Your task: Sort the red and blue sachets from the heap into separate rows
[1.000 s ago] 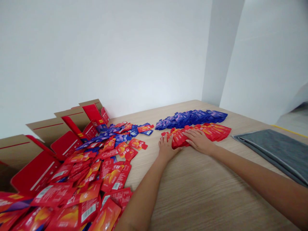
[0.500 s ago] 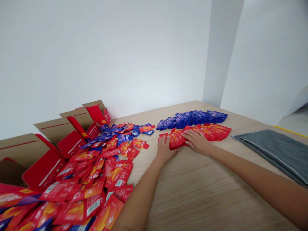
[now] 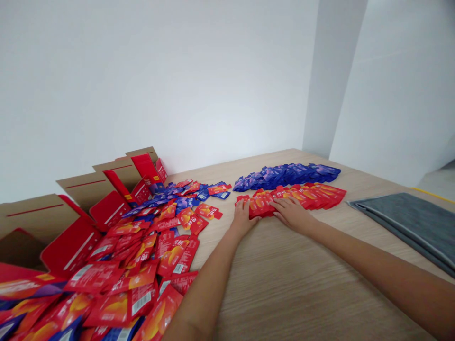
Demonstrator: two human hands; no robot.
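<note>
On a wooden table [image 3: 284, 284] lies a neat overlapping row of red packets [image 3: 305, 195], with a row of blue packets [image 3: 287, 174] just behind it. My left hand [image 3: 242, 217] rests flat against the left end of the red row, fingers stretched out. My right hand [image 3: 292, 213] lies flat along the row's near edge, fingers extended and touching the packets. Neither hand grips anything.
A big loose heap of red and blue packets [image 3: 135, 255] covers the table's left side. Open cardboard boxes with red flaps [image 3: 88, 194] stand behind the heap by the white wall. A folded grey cloth [image 3: 412, 220] lies at the right.
Both hands have slid slightly toward me along the left end of the red row, pressing the packets together. The view has shifted a little.
</note>
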